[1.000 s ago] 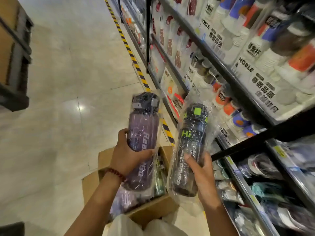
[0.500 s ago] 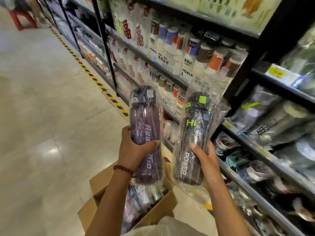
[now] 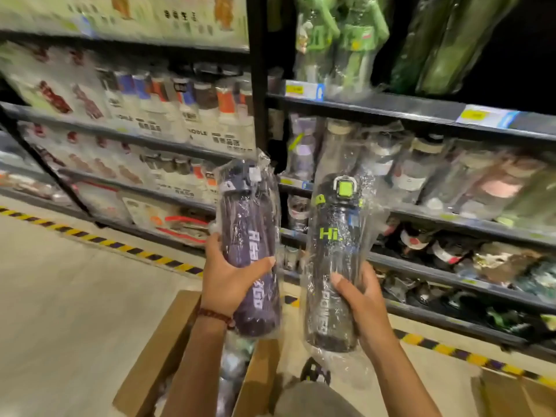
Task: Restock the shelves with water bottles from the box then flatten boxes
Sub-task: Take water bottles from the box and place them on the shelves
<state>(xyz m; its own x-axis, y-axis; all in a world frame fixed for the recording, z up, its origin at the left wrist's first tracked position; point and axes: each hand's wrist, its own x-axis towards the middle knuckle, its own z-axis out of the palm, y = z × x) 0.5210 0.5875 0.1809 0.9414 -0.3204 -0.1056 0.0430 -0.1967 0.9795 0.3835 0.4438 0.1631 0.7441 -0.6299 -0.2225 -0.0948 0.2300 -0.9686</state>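
Two wrapped bottles, both upright: left hand [image 3: 230, 276] grips the purple bottle [image 3: 249, 248], right hand [image 3: 359, 299] grips the black bottle [image 3: 337, 260]. Shelves [image 3: 421, 216] sit straight ahead past the box [image 3: 159, 350], right hand looks nearer.

You have two wrapped bottles in hand: one purple bottle [image 3: 248, 254] and one black bottle [image 3: 337, 266]. One open cardboard box [image 3: 159, 353] sits below you, and two price tags [image 3: 304, 90] show on the upper shelf.
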